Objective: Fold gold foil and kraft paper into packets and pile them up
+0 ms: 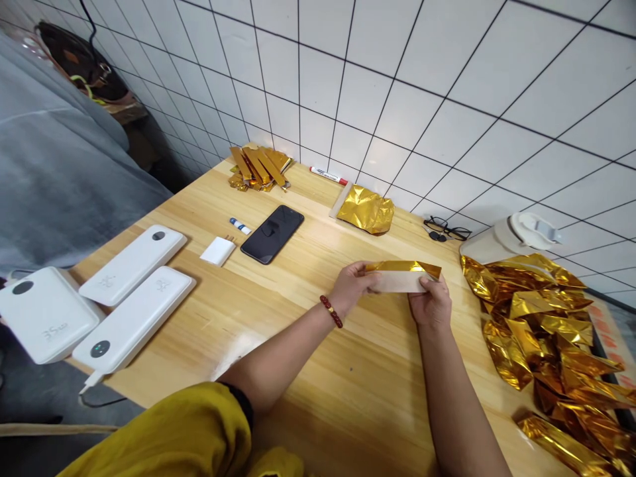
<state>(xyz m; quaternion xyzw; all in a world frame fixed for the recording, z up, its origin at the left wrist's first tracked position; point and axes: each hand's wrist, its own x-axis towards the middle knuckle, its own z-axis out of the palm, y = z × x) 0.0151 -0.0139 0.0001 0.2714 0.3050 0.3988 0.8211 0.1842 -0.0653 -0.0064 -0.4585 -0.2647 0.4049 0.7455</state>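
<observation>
Between my two hands is a long strip of gold foil paper [397,281], its pale backing facing me and a shiny gold band along the top. My left hand [352,286] pinches the strip's left end, thumb on the pale side. At the other end, my right hand [433,301] grips it with the thumb in front and fingers behind. The strip is held above the wooden table [318,371]. Farther back, near the wall, lies a crumpled gold foil piece [366,209] with a pale edge.
Crumpled gold foil [541,324] heaps at right beside a white bottle [511,237]. Glasses [446,229], a marker [328,175] and folded gold strips [259,167] lie along the wall. Left are a phone [273,233], a charger [217,251], and white power banks [134,318].
</observation>
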